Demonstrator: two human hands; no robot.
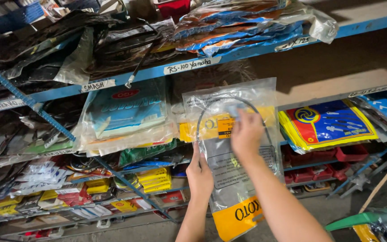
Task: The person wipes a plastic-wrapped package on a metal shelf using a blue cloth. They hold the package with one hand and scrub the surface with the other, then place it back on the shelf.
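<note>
While the left hand [199,172] pinches its side edge and the right hand [246,134] grips near the top, the clear cable packet [236,172], up before the shelves [189,67], looks light, floppy and slippery; edges hold best.

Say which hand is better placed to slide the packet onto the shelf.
Probably right: the right hand grips the clear cable packet near its top, closest to the blue shelf; the left hand only steadies its lower edge.

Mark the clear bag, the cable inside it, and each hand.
Clear bag [240,172], head view: its see-through middle panel.
Cable [201,120], head view: left side of the dark loop.
Left hand [199,174], head view: back of the hand.
Right hand [246,134], head view: back of the hand.
</note>
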